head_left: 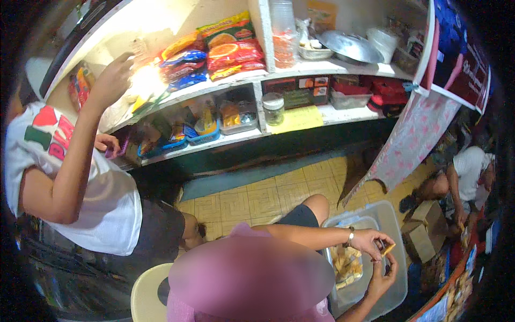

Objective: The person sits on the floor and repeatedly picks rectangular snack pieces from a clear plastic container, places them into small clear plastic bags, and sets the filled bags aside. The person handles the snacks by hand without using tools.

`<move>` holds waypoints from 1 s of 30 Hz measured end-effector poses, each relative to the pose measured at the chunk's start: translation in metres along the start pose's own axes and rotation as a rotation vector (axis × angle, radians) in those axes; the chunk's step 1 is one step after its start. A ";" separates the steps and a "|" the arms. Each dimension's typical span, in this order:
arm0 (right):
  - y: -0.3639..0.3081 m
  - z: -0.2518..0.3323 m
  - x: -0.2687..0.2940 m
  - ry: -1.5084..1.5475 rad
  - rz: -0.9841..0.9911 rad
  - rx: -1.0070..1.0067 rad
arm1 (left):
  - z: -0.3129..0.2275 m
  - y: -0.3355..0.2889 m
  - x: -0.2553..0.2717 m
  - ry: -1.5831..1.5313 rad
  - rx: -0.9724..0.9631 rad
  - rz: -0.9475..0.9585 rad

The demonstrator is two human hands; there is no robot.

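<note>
My left hand [369, 243], with a band at its wrist, reaches over a large clear plastic tub [399, 225]. Its fingers pinch a small, flat yellow-brown piece [388, 249], whose kind I cannot make out. Just below, my right hand [383, 276] curls its fingers up to the same piece, and the fingertips of both hands meet around it. Inside the tub stands a smaller clear container [370, 222] with several yellow-brown pieces [346, 264] in it. Part of this container is hidden under my left forearm.
A person in a white shirt [102, 198] stands at the left, one arm raised toward shelves [244, 80] of packets and jars. A patterned cloth [410, 137] hangs at the right. Beyond the tub are cardboard boxes [424, 231] and another person [469, 172]. A cream chair [145, 292] is below.
</note>
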State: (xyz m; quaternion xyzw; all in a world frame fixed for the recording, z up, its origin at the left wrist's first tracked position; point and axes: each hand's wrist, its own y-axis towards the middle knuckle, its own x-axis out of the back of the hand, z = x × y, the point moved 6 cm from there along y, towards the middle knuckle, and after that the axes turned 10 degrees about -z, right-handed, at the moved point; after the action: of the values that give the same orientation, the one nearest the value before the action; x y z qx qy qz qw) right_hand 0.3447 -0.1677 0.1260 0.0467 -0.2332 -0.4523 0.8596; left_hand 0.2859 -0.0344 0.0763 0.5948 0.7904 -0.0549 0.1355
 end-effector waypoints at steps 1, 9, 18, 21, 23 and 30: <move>0.003 -0.001 -0.002 0.019 0.018 0.012 | -0.001 0.000 0.003 0.035 -0.029 -0.019; 0.000 0.002 -0.004 0.105 -0.002 0.027 | -0.009 -0.004 0.006 0.172 -0.123 -0.059; -0.008 0.028 0.016 -0.130 -0.143 0.099 | -0.011 -0.011 0.003 0.033 0.039 -0.037; -0.009 0.028 0.029 -0.035 -0.122 0.011 | -0.016 -0.017 0.001 -0.250 0.161 -0.084; -0.005 0.039 0.036 0.161 -0.055 -0.039 | -0.025 -0.019 -0.003 -0.337 0.196 -0.063; -0.014 0.144 0.068 0.566 0.391 0.139 | -0.041 -0.024 -0.013 -0.454 0.194 -0.004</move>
State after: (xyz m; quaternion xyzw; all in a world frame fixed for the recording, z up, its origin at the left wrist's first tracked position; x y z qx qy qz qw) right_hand 0.3032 -0.2119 0.2738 0.1831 -0.0206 -0.2311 0.9553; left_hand 0.2599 -0.0433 0.1179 0.5757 0.7320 -0.2632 0.2520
